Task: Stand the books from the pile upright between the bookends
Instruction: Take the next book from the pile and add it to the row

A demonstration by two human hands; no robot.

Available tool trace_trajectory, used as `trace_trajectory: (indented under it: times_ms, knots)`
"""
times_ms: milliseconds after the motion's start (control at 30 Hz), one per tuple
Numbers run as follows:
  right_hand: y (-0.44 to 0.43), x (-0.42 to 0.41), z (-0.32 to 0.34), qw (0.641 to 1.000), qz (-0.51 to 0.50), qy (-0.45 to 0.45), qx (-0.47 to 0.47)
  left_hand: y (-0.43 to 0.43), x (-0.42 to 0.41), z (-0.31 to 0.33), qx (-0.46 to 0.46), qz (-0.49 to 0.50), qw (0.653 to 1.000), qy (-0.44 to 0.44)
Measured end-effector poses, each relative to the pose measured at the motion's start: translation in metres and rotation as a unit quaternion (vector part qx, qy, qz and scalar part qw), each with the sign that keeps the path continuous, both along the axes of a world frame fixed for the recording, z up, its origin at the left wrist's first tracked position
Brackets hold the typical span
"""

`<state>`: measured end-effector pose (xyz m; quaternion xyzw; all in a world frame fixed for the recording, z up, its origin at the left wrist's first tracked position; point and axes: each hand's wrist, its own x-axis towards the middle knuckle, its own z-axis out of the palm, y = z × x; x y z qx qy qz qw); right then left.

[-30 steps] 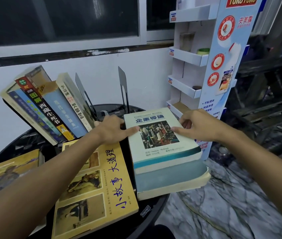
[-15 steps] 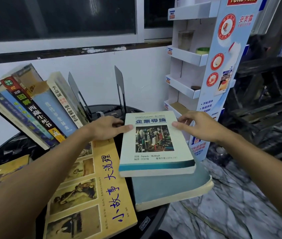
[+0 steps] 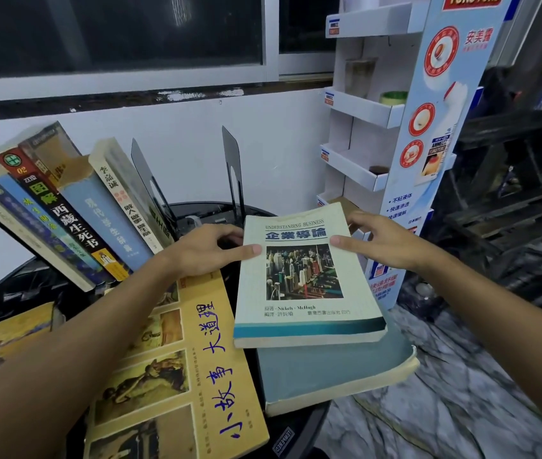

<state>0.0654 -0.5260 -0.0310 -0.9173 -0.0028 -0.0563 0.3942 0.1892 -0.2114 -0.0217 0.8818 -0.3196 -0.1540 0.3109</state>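
Both my hands hold a pale book with a city photo on its cover (image 3: pixel 306 279), lifted off a blue-grey book (image 3: pixel 335 372) below it. My left hand (image 3: pixel 206 250) grips its left edge, thumb on the cover. My right hand (image 3: pixel 382 241) grips its right edge, thumb on top. Two black metal bookends stand behind: the left bookend (image 3: pixel 150 183) leans with a row of tilted books (image 3: pixel 64 207) against it, while the right bookend (image 3: pixel 233 170) stands apart. A yellow book with blue handwriting (image 3: pixel 176 369) lies flat under my left forearm.
The books sit on a round black table (image 3: pixel 11 293) against a white wall. A white cardboard display shelf (image 3: pixel 375 134) stands right of the table. Another yellowish book (image 3: pixel 1 346) lies at the left edge. Marble-patterned floor (image 3: pixel 461 392) lies lower right.
The city-cover book has risen off the blue-grey book and shifted left, its far end tipping up. Both hands moved from resting at its far corners to gripping its sides.
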Motion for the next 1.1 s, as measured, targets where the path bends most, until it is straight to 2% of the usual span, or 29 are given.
trace_trajectory:
  times_ms: [233, 367, 467, 667, 833, 1100]
  knots:
    - [0.006, -0.009, 0.026, 0.999, 0.001, -0.038, -0.005, 0.006, -0.017, 0.014, -0.122, 0.003, 0.992, 0.000]
    - [0.015, -0.019, 0.043, 0.994, 0.014, -0.059, 0.090, 0.009, -0.034, 0.027, -0.234, 0.003, 0.971, 0.044]
    - [0.024, -0.025, 0.059, 0.990, 0.012, -0.084, 0.117, 0.013, -0.042, 0.038, -0.284, 0.012, 0.958, 0.038]
    - [0.038, -0.032, 0.086, 0.981, -0.002, -0.180, 0.073, 0.021, -0.053, 0.059, -0.331, 0.009, 0.942, -0.062]
    - [0.045, -0.033, 0.094, 0.973, 0.009, -0.224, 0.050, 0.023, -0.062, 0.063, -0.348, 0.015, 0.927, -0.142]
    - [0.051, -0.032, 0.090, 0.969, -0.023, -0.244, 0.031, 0.027, -0.064, 0.055, -0.360, 0.015, 0.920, -0.152]
